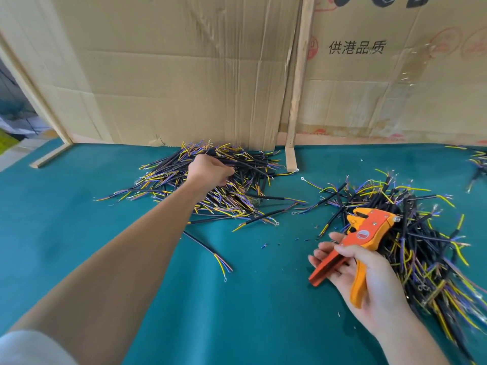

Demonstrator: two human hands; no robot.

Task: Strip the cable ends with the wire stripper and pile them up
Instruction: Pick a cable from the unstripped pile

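the left hand (208, 168) is reaching far out over the green counter (131, 233) and resting on the far pile of cables (210, 180), its fingers curling down into the black cables, though i cannot tell whether they are gripping one. the right hand (369, 280) is sitting near, palm up, holding the orange wire stripper (369, 233) with the thumb laid over the handles and the fingers loosely bent under them; the handles are spread apart and the head is pointing away toward the second pile of cables (421, 233) just beside it on the right. one loose cable (210, 252) is lying alone on the counter between the arms. tiny insulation bits (264, 245) are dotting the cloth. a cardboard wall (184, 75) is standing behind.
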